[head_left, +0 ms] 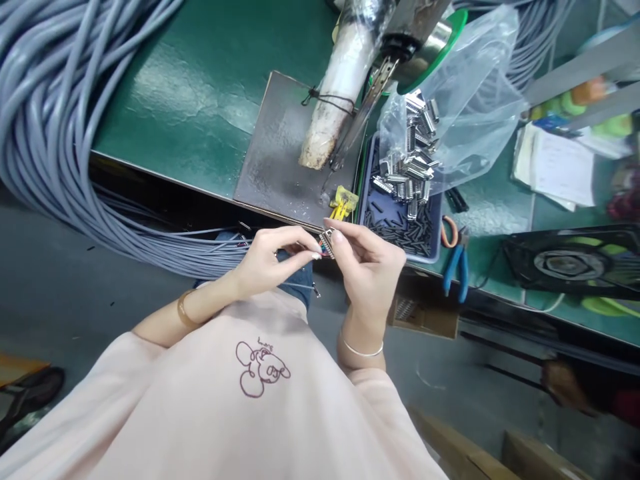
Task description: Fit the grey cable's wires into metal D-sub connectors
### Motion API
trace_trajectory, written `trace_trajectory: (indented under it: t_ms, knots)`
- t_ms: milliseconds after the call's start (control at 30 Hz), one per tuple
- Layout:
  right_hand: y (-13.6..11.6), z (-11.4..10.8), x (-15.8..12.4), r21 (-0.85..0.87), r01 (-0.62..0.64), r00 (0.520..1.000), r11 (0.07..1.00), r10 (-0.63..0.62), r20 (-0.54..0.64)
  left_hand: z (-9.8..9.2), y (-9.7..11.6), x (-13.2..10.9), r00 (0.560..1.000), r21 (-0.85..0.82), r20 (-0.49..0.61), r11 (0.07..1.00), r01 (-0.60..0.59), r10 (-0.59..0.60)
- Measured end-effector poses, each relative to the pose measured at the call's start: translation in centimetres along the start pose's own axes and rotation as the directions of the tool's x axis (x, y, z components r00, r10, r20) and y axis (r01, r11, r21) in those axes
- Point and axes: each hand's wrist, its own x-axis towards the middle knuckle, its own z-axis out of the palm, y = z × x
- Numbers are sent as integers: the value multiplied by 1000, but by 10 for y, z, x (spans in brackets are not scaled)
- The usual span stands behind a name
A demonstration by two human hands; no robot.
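My left hand [270, 261] and my right hand [367, 257] meet just below the bench edge. Between their fingertips sits a small metal connector [328, 241] with coloured wire ends showing at it. My right hand pinches the connector with thumb and forefinger. My left hand's fingers are curled in a pinch against the connector's wire side, and a thin grey cable [295, 287] runs from there down toward my lap. A gold bangle is on my left wrist, a silver one on my right.
A blue tray [434, 237] of small dark parts and a clear bag of metal connector shells [415, 157] stand just beyond my hands. A dark metal plate [280, 147] holds a wrapped soldering stand. Grey cable bundles [45, 120] hang at left. Blue pliers [457, 263] and a fan [570, 263] lie right.
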Motion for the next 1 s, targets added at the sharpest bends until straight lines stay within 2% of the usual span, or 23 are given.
trace_trajectory:
  t_ms: [33, 67, 133, 200, 267, 300, 367, 467, 533, 600, 700, 800, 900, 1000]
  knots:
    - [2, 0, 0, -8, 27, 1000, 1000, -27, 2, 2, -1, 0, 988, -152, -35, 978, 145, -152]
    - [3, 0, -1, -9, 58, 998, 998, -58, 8, 2, -1, 0, 957, -303, -45, 917, 261, -287]
    - [6, 0, -1, -32, 149, 988, 988, -148, 38, 2, -3, 2, 865, -538, -1, 729, 423, -502]
    - [8, -1, -1, -84, 322, 945, 943, -315, 86, -1, -4, 4, 771, -659, 67, 552, 511, -633]
    - [8, -3, -2, -137, 500, 865, 855, -485, 130, -3, -5, 5, 709, -695, 123, 449, 562, -695]
    - [8, -3, -2, -159, 563, 826, 811, -546, 140, -4, -6, 5, 701, -695, 141, 434, 573, -700]
    - [9, -6, -1, -193, 607, 794, 771, -597, 114, -4, -8, 3, 736, -691, 144, 465, 553, -662]
    - [9, -9, 2, -236, 583, 799, 777, -602, -8, 0, -8, -2, 828, -650, 119, 587, 483, -549]
    - [9, -11, 5, -255, 559, 805, 789, -590, -60, 2, -5, -5, 855, -568, 110, 674, 473, -507]
    - [9, -12, 8, -229, 490, 852, 841, -518, -77, 3, -2, -6, 857, -498, 131, 714, 492, -499]
    - [12, -14, 12, -12, 302, 938, 953, -299, -176, -1, 2, -4, 838, -569, 208, 634, 524, -505]
    - [16, -15, 14, 201, 160, 957, 966, -102, -272, -8, 2, -2, 799, -689, 260, 475, 547, -542]
    - [16, -12, 15, 244, 7, 992, 970, 25, -127, -13, 1, -2, 758, -720, 307, 381, 581, -576]
    - [12, -4, 15, 266, -82, 997, 961, 76, 31, -14, 1, -3, 751, -707, 350, 368, 604, -560]
